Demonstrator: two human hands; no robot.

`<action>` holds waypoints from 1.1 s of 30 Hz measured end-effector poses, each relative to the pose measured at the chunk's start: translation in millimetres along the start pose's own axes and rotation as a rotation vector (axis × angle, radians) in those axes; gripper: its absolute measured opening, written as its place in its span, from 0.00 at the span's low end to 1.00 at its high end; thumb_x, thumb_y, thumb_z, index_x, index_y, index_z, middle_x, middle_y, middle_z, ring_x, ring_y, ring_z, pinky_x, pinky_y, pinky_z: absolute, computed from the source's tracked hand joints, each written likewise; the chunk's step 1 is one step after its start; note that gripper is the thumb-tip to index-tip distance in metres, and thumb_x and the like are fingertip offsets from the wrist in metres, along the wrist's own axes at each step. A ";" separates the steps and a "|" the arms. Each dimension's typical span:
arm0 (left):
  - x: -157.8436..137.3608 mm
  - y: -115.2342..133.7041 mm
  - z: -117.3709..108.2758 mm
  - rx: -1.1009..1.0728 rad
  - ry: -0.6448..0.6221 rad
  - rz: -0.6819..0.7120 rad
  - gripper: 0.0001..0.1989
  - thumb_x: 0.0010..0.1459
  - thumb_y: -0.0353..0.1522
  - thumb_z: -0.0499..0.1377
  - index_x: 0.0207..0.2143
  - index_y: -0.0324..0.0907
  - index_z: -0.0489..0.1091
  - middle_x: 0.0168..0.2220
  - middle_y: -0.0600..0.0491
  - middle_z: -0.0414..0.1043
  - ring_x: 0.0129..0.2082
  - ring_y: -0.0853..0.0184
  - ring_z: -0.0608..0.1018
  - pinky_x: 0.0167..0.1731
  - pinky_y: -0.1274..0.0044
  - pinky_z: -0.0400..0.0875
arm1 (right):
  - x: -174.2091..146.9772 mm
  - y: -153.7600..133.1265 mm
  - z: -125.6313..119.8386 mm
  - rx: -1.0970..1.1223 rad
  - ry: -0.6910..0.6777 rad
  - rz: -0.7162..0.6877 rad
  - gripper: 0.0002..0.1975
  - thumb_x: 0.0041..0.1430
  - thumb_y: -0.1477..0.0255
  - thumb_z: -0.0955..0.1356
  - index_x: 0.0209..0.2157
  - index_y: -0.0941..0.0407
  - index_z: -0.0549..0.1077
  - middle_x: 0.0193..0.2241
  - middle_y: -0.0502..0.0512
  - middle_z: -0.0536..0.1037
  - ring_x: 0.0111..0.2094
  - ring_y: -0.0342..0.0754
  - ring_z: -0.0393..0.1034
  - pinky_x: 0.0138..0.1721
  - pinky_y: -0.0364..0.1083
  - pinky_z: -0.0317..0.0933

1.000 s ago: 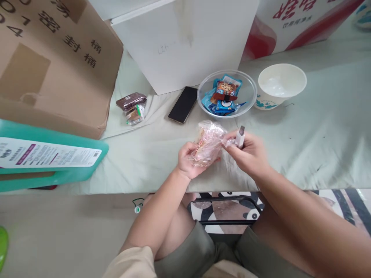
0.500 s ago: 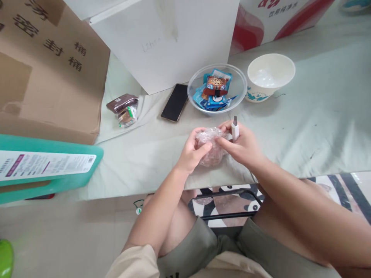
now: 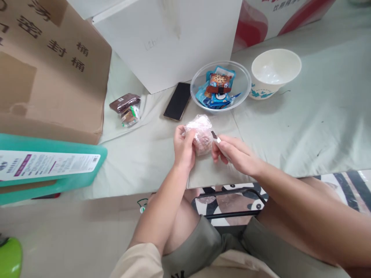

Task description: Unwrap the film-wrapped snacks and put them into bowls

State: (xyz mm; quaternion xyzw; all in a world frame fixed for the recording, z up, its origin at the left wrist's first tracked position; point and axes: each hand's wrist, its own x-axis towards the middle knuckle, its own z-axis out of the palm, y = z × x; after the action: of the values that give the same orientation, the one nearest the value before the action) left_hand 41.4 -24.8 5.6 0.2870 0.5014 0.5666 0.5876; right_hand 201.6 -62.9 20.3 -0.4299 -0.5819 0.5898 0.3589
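Note:
My left hand (image 3: 184, 148) grips a crinkled clear plastic bag (image 3: 202, 135) with something pinkish inside; the contents cannot be made out. Its thumb lies across the near side of the bag. My right hand (image 3: 233, 152) is closed around a small white utility knife (image 3: 218, 140), most of its handle hidden by the fingers. The dark blade tip points up and left, right beside the bag's right side; whether it touches the plastic I cannot tell. Both hands are above the front part of the cloth-covered table (image 3: 150, 166).
Behind the bag are a clear bowl (image 3: 246, 94) of snack packets, a phone (image 3: 177, 102) and a white paper tub (image 3: 261, 90). Two wrapped snacks (image 3: 126, 108) lie left. A cardboard box (image 3: 58, 92), a green container (image 3: 95, 166) and a white box (image 3: 185, 46) stand around.
My right hand has let go of the bag and turned the knife from upright to pointing at the bag's side. My left hand has shifted the bag slightly left and up.

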 end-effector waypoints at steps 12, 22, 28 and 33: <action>6.8 -7.8 -21.7 0.258 -0.302 -0.006 0.20 0.50 0.45 0.69 0.34 0.45 0.64 0.23 0.61 0.62 0.21 0.74 0.64 0.22 0.81 0.58 | 17.0 14.1 3.4 0.383 0.208 -0.021 0.25 0.61 0.46 0.66 0.28 0.54 0.69 0.45 0.58 0.78 0.38 0.48 0.76 0.41 0.49 0.72; 4.7 -7.9 -8.8 0.324 -0.044 0.153 0.23 0.55 0.41 0.66 0.22 0.43 0.54 0.20 0.61 0.49 0.20 0.75 0.56 0.21 0.79 0.51 | 11.2 -3.4 3.4 0.198 0.141 0.075 0.20 0.64 0.51 0.64 0.30 0.54 0.69 0.20 0.46 0.68 0.18 0.40 0.58 0.20 0.43 0.54; 13.9 4.8 -8.0 0.074 0.138 0.113 0.23 0.48 0.36 0.67 0.21 0.43 0.52 0.20 0.62 0.50 0.20 0.76 0.58 0.21 0.80 0.54 | 8.8 0.6 2.4 0.022 0.186 0.133 0.10 0.63 0.62 0.64 0.37 0.54 0.68 0.27 0.47 0.74 0.21 0.41 0.64 0.23 0.43 0.56; 17.3 7.2 -8.4 0.012 0.161 0.126 0.19 0.47 0.35 0.66 0.21 0.43 0.55 0.21 0.61 0.54 0.21 0.75 0.61 0.22 0.81 0.56 | 7.0 1.0 3.7 -0.187 0.122 0.064 0.14 0.67 0.60 0.60 0.36 0.54 0.70 0.26 0.48 0.77 0.20 0.41 0.64 0.27 0.45 0.58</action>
State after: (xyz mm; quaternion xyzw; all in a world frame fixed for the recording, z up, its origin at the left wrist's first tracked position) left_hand 28.4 -8.8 4.8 0.2748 0.5316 0.6205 0.5068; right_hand 195.7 -58.0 18.6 -0.5147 -0.5974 0.5170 0.3330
